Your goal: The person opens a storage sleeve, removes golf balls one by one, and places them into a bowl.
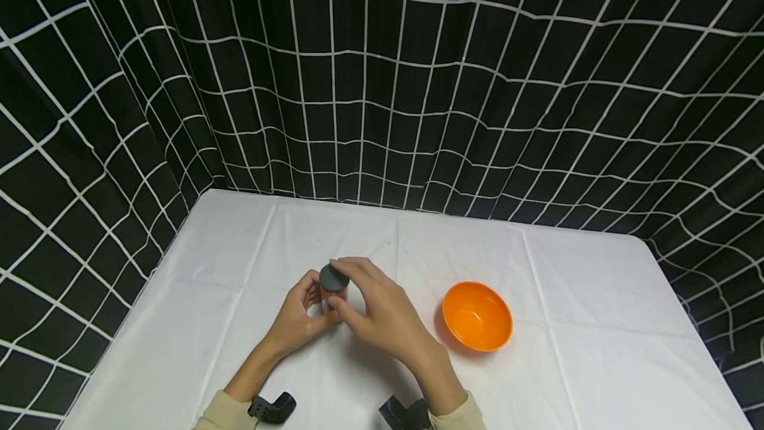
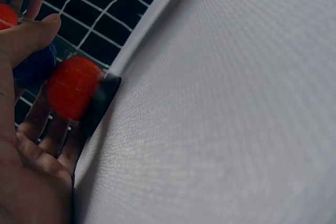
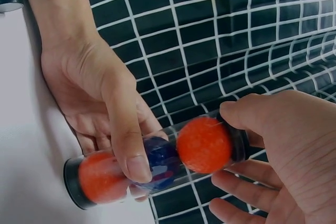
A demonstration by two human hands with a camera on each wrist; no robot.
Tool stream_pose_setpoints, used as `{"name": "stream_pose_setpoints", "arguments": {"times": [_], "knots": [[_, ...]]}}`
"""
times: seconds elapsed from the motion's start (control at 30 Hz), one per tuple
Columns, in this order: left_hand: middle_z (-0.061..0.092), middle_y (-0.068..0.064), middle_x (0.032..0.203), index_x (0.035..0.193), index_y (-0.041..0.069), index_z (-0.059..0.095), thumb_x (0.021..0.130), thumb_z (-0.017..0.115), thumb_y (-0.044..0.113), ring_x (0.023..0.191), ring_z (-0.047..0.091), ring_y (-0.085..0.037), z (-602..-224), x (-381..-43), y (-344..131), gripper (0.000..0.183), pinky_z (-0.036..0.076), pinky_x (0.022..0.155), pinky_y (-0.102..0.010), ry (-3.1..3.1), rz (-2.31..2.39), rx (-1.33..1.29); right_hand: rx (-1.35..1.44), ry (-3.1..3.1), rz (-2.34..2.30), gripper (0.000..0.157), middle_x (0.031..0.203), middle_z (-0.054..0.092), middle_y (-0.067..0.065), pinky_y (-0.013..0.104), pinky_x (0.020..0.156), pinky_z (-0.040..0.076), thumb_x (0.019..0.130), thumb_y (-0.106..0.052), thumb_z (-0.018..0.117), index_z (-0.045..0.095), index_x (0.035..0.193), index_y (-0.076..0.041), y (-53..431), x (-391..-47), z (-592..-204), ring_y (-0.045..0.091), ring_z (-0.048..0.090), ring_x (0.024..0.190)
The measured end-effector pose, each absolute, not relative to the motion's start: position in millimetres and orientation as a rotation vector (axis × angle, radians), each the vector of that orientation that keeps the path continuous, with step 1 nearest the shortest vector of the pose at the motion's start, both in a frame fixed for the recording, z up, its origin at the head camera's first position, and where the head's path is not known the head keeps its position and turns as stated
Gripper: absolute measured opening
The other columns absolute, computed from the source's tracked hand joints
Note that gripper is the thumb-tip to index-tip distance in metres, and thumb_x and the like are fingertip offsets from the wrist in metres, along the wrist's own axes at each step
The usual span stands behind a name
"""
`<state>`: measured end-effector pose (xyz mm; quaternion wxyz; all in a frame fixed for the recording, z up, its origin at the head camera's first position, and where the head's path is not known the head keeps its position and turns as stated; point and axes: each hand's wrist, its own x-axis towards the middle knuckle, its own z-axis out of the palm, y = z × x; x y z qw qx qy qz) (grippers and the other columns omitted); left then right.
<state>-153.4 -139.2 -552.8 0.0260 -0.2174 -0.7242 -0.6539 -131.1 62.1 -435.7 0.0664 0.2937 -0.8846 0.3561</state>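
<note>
A clear tube (image 1: pixel 337 296) with dark end caps stands upright, its base (image 2: pixel 103 103) down at the white cloth. Inside, a blue ball (image 3: pixel 161 162) sits between two orange balls, the upper one (image 3: pixel 203 145) close under the dark grey lid (image 1: pixel 334 277). My left hand (image 1: pixel 296 319) grips the tube around its middle, with the thumb across the blue ball. From the right, my right hand (image 1: pixel 388 314) holds the lid, thumb on the near side and fingers on the far side. Its fingertips partly cover the lid's rim.
An orange bowl (image 1: pixel 477 316) rests on the white-covered table (image 1: pixel 597 363), right of my right hand. Black curtains with a white grid (image 1: pixel 382 85) surround the table's back and sides. Dark wrist devices (image 1: pixel 271 409) are worn at both sleeves.
</note>
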Motion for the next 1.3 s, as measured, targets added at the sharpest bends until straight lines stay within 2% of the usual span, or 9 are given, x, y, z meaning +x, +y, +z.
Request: {"name": "stream_pose_setpoints", "arguments": {"times": [0.4, 0.63, 0.73, 0.9, 1.3], "knots": [[0.068, 0.001, 0.107, 0.117, 0.004, 0.057, 0.088, 0.081, 0.003, 0.102, 0.067, -0.005, -550.3, -154.8, -137.0, 0.038, 0.057, 0.095, -0.026, -2.241, -2.004, -0.672, 0.877, -2.614, 1.046, 0.051, 0.145, 0.063, 0.0, 0.041, 0.112, 0.056, 0.098, -0.027, 0.077, 0.061, 0.146, -0.016, 59.3, -129.8, -433.7, 0.019, 0.064, 0.134], [0.066, 0.003, 0.106, 0.117, 0.007, 0.057, 0.088, 0.082, 0.005, 0.104, 0.066, -0.006, -550.8, -153.3, -134.6, 0.038, 0.056, 0.1, -0.026, -2.266, -1.986, -0.647, 0.824, -2.577, 1.009, 0.049, 0.138, 0.066, 0.0, 0.04, 0.107, 0.059, 0.096, -0.027, 0.079, 0.065, 0.142, -0.015, 59.1, -129.0, -433.7, 0.019, 0.065, 0.129], [0.069, -0.002, 0.11, 0.118, 0.006, 0.057, 0.088, 0.082, 0.003, 0.107, 0.066, -0.004, -551.5, -151.0, -135.5, 0.039, 0.057, 0.101, -0.027, -2.268, -1.951, -0.644, 0.827, -2.58, 0.998, 0.051, 0.135, 0.067, 0.0, 0.039, 0.105, 0.059, 0.094, -0.029, 0.082, 0.066, 0.141, -0.013, 57.2, -129.2, -433.0, 0.019, 0.065, 0.126], [0.071, -0.011, 0.12, 0.119, 0.008, 0.061, 0.086, 0.08, 0.001, 0.116, 0.067, -0.005, -552.9, -144.6, -138.6, 0.039, 0.058, 0.104, -0.03, -2.296, -1.826, -0.637, 0.802, -2.628, 0.925, 0.055, 0.124, 0.068, 0.001, 0.037, 0.095, 0.061, 0.089, -0.032, 0.087, 0.07, 0.137, -0.013, 53.3, -128.1, -429.2, 0.02, 0.065, 0.117], [0.076, -0.008, 0.121, 0.123, 0.012, 0.07, 0.081, 0.089, 0.002, 0.117, 0.071, -0.01, -556.6, -145.9, -133.3, 0.048, 0.056, 0.109, -0.028, -2.304, -1.747, -0.719, 0.653, -2.747, 0.777, 0.039, 0.099, 0.069, 0.0, 0.032, 0.079, 0.057, 0.079, -0.02, 0.093, 0.078, 0.114, -0.01, 63.3, -107.2, -400.0, 0.017, 0.063, 0.09]]}}
